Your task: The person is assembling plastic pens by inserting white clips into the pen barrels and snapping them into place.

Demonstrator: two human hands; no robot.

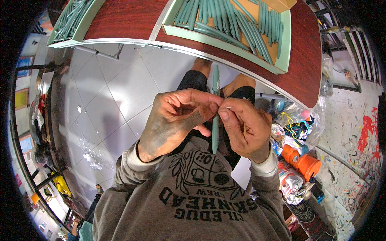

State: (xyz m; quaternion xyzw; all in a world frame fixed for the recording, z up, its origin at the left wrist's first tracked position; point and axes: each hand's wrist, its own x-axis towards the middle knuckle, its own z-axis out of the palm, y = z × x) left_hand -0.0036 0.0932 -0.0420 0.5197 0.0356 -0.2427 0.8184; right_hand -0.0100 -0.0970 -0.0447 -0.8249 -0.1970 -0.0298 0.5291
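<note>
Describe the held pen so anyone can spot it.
Find the red-brown table up top. Below its near edge, the left hand and right hand meet at a slim grey-green pen. Unlike the boxed pens, it is off the table, hand-held.

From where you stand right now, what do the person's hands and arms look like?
The bare left hand and bare right hand wear no gloves. Long grey-brown fabric sleeves reach down to paler fabric cuffs.
</note>
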